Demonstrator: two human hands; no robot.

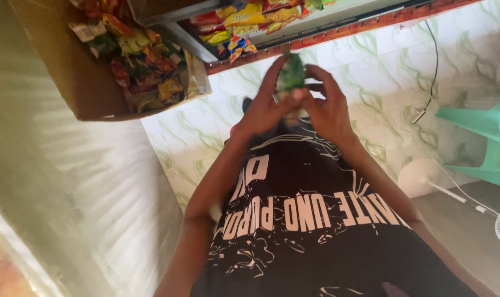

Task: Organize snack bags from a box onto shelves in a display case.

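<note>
Both my hands are raised in front of my chest, holding one small green snack packet (292, 74) between them. My left hand (264, 104) grips its left side with the fingers pointing up along it. My right hand (327, 104) closes on its right side and lower end. The packet is blurred, so its details are unclear. Below the hands I see my black shirt with white print (305, 220).
A brown cardboard box (85, 82) full of colourful snack packets (145, 60) stands at the upper left. A shelf with more packets (250, 22) runs along the top. On the right are a green plastic chair (481, 137), a white fan base (420, 176) and a cable (434, 60) on pale marbled tiles.
</note>
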